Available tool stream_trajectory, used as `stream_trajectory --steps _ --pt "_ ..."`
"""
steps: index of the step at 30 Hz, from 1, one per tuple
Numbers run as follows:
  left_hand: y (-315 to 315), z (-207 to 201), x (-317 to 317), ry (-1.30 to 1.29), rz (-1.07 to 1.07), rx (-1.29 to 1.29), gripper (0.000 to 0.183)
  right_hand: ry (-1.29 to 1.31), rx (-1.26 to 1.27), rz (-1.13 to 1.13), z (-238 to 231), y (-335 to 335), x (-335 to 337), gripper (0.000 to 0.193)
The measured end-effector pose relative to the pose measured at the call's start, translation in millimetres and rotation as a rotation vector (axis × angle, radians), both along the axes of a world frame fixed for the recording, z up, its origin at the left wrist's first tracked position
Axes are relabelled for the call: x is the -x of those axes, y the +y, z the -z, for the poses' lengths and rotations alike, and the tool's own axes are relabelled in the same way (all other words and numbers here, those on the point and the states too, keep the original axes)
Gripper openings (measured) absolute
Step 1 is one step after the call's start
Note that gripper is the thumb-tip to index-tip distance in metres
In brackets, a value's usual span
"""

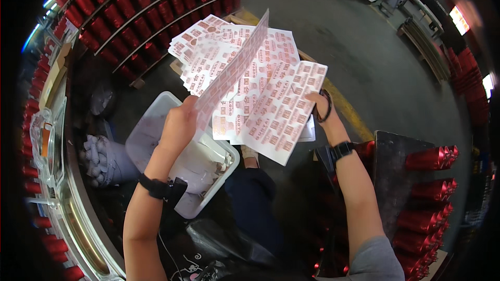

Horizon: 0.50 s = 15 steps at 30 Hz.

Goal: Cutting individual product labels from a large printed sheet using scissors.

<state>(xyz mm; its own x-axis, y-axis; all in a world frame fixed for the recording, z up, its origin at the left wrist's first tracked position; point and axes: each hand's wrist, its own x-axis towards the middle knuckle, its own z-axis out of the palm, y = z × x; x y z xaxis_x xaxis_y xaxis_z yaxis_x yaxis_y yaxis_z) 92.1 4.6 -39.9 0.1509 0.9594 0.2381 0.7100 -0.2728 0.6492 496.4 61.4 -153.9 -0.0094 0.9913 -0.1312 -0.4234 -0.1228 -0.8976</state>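
I hold a fanned stack of white sticker sheets (260, 88) printed with small red labels, up in front of me. My left hand (178, 125) pinches one sheet (237, 65) that stands on edge, lifted off the stack. My right hand (322, 108) grips the stack's right edge from behind, with a dark loop around its fingers. Both wrists wear black bands.
A white plastic bin (156, 119) with pale items sits below the sheets. Racks of red spools (151, 5) fill the upper left, and more red spools (427, 198) stand at lower right. A grey bundle (101, 158) lies left. Dark concrete floor with a yellow line (349, 109).
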Motion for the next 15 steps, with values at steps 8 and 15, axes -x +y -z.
stream_trajectory --steps 8,15 --pt "-1.3 -32.8 26.4 0.191 -0.016 -0.092 0.026 -0.643 0.239 0.279 -27.1 41.8 28.5 0.028" --pt "-1.0 -39.5 13.6 0.229 0.020 -0.119 0.025 -0.678 -0.002 0.364 -22.1 2.1 -11.6 0.025"
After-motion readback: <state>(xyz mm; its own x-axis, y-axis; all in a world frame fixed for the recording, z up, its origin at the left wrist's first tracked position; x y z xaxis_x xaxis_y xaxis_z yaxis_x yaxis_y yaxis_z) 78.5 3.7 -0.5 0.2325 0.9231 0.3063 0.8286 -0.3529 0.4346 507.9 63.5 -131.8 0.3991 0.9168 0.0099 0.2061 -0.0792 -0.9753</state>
